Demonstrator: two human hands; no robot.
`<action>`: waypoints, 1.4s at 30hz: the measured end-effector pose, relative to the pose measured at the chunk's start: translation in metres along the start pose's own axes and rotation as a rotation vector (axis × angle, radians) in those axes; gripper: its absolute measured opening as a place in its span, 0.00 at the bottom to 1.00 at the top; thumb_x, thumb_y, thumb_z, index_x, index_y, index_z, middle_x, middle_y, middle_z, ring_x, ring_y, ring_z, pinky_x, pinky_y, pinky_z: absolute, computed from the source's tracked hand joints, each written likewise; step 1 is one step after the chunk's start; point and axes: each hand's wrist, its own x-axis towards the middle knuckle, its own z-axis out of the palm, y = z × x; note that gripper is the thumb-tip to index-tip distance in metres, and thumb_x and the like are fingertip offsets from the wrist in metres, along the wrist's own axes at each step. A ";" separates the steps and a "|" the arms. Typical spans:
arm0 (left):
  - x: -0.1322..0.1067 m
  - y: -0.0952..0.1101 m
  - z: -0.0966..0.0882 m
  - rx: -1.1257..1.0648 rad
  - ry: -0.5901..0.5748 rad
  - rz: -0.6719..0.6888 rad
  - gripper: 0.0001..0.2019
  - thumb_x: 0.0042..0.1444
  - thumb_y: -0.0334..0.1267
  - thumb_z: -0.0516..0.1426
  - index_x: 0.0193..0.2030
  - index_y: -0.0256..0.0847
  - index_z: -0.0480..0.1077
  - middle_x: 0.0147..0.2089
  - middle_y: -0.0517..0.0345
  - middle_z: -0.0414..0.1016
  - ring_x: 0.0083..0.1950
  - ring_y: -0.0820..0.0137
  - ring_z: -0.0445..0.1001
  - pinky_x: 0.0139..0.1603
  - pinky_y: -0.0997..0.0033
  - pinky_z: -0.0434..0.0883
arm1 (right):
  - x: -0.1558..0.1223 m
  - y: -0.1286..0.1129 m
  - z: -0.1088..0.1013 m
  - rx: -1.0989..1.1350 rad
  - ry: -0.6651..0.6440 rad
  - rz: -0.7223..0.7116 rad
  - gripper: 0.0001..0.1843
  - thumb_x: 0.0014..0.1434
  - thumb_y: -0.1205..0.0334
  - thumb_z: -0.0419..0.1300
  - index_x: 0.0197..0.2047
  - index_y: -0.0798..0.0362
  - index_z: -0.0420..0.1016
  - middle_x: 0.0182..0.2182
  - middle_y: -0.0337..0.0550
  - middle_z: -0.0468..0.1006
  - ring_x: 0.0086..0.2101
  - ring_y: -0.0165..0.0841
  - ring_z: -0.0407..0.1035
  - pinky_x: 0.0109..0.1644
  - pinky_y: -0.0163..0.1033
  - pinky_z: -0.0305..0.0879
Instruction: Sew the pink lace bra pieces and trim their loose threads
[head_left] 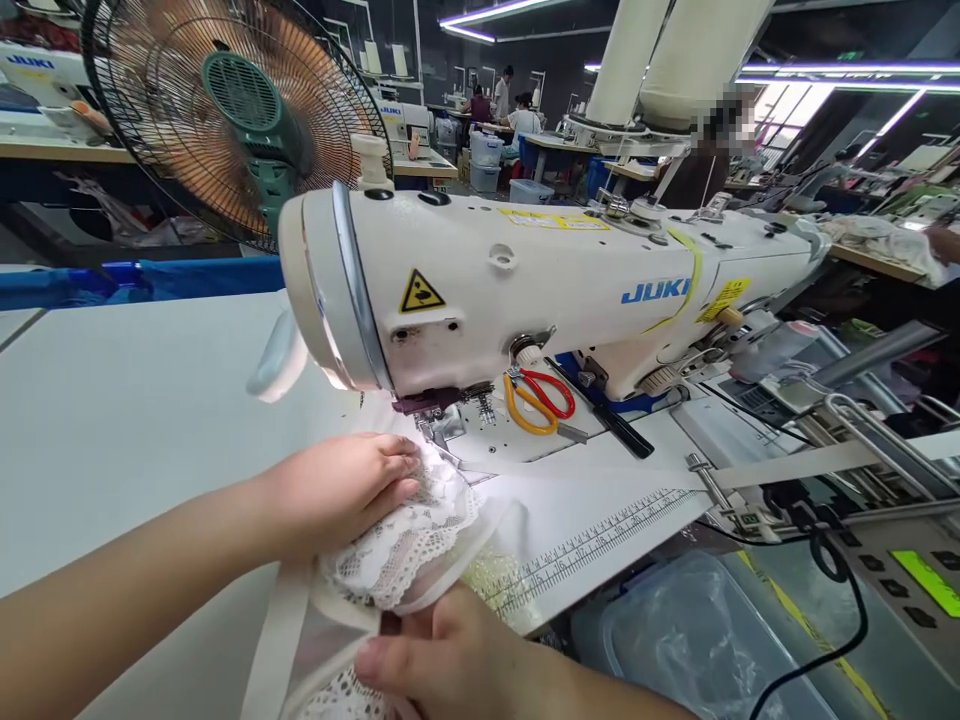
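Note:
A white lace garment piece (409,555) with pale elastic edging lies on the bed of a white sewing machine (465,270), its far end by the presser foot (442,425). Flat on the lace rests my left hand (352,490), fingers stretched towards the needle area. Nearer to me, my right hand (450,650) grips the fabric's lower edge between thumb and fingers; part of its grip is hidden under the cloth. Scissors with red and orange handles (536,400) lie on the machine bed, beside a black-handled tool (611,415).
A large fan (247,110) stands behind the machine at left. A printed ruler (600,545) runs along the table's front edge. Below right is a clear plastic bin (682,630), near a control panel (900,580). Other people sit and stand at workstations in the background.

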 end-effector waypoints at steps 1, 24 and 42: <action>0.001 0.001 -0.001 0.004 0.003 -0.004 0.27 0.64 0.47 0.36 0.44 0.42 0.75 0.50 0.51 0.76 0.49 0.61 0.74 0.47 0.62 0.73 | 0.002 -0.004 0.004 0.023 -0.001 -0.060 0.30 0.44 0.44 0.66 0.47 0.54 0.74 0.38 0.44 0.78 0.47 0.40 0.69 0.55 0.43 0.61; 0.005 0.012 0.005 0.266 -0.018 -0.136 0.24 0.62 0.47 0.44 0.46 0.33 0.75 0.44 0.38 0.72 0.46 0.51 0.70 0.45 0.50 0.71 | 0.033 0.014 0.015 0.308 -0.026 -0.195 0.17 0.47 0.59 0.62 0.43 0.52 0.73 0.35 0.42 0.77 0.39 0.39 0.72 0.48 0.44 0.64; -0.009 -0.024 0.014 0.240 0.097 0.015 0.20 0.55 0.38 0.51 0.56 0.51 0.68 0.43 0.52 0.72 0.40 0.60 0.71 0.34 0.67 0.70 | 0.014 0.000 0.004 -0.129 -0.073 -0.055 0.24 0.52 0.46 0.58 0.47 0.53 0.71 0.32 0.40 0.74 0.32 0.33 0.68 0.39 0.37 0.65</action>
